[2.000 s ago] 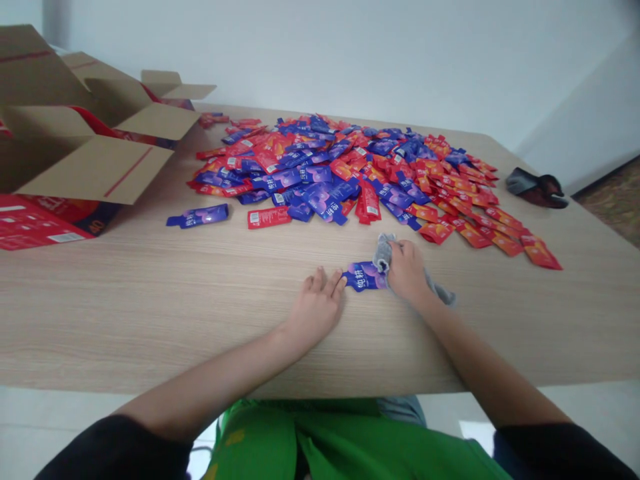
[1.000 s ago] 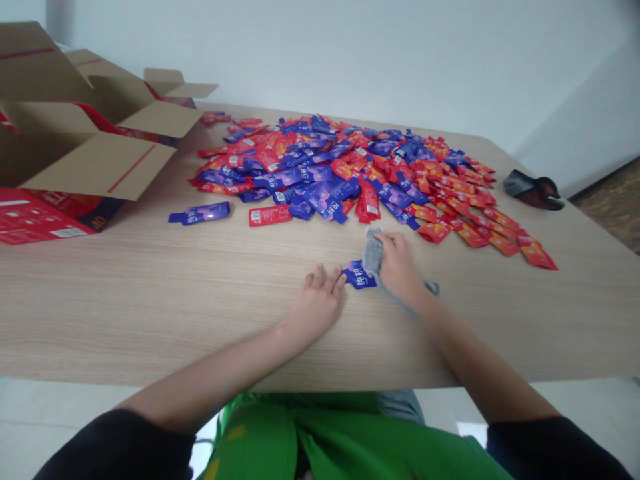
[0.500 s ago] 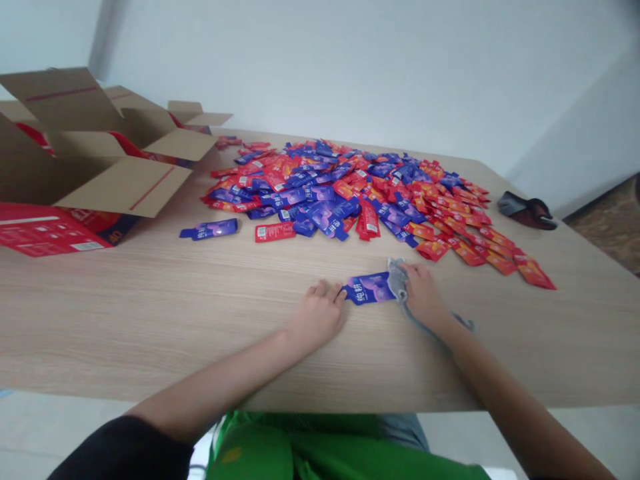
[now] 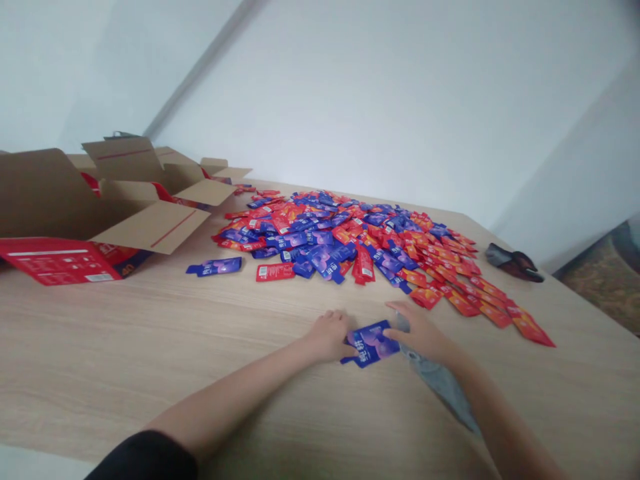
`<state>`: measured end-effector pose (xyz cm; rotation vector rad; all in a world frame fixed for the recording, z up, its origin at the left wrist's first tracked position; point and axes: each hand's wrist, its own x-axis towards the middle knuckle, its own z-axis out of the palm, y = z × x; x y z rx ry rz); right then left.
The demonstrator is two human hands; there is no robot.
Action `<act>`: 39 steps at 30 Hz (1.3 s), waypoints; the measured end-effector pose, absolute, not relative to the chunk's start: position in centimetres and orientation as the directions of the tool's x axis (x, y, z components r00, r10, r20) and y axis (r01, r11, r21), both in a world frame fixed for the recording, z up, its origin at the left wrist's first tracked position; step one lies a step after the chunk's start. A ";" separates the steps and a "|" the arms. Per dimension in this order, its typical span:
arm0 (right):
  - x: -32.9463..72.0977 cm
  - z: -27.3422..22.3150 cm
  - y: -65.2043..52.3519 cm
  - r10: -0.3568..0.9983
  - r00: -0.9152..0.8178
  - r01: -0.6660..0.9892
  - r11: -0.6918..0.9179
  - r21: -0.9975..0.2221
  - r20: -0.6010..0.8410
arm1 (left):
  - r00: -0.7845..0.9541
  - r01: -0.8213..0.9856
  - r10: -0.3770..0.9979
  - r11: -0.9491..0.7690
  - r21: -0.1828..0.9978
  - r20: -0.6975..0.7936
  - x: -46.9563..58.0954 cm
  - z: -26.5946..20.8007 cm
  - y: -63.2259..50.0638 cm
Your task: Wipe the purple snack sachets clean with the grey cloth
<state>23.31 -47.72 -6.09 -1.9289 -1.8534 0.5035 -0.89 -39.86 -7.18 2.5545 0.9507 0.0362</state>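
Observation:
A blue-purple sachet (image 4: 373,345) with a spout-shaped tab lies tilted between my hands, near the middle of the table. My left hand (image 4: 327,338) grips it at its left end, thumb over the top. At the sachet's right end is my right hand (image 4: 425,335), its thumb touching the edge. Grey cloth (image 4: 443,383) is tucked in the right hand, showing between thumb and forefinger and trailing under the wrist. The fingers under the cloth are hidden. Beyond the hands lies a large heap of red and blue sachets (image 4: 325,250).
Open cardboard boxes (image 4: 60,260) with raised flaps stand at the left. One blue sachet (image 4: 215,267) and a red sachet (image 4: 275,271) lie in front of the heap. A dark, shiny curved object (image 4: 515,262) sits near the table's right edge. A wall (image 4: 375,100) rises behind.
The view has tilted up. The sachet, flat before, is now tilted, and my left thumb has come over it. My right hand's fingers have spread, and the cloth has slid back under the palm and wrist.

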 end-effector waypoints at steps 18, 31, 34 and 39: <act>19.9 -3.5 -42.2 0.951 -0.258 0.544 -0.002 -0.839 -0.169 | 0.793 0.381 0.600 -0.360 0.852 -0.101 -2.6 -5.5 -35.0; 21.5 2.5 -20.3 0.983 0.182 0.595 -0.081 -0.799 0.036 | 0.390 0.591 0.917 -0.317 0.742 0.082 2.4 3.4 -16.0; 21.5 2.2 -15.2 0.977 0.212 0.647 -0.122 -0.753 0.025 | 0.298 0.670 0.946 -0.303 0.678 0.128 3.7 2.6 -11.4; 21.4 -0.6 -10.1 0.965 0.263 0.761 -0.197 -0.618 0.018 | 0.191 0.783 0.969 -0.246 0.572 0.156 5.3 -0.6 -5.9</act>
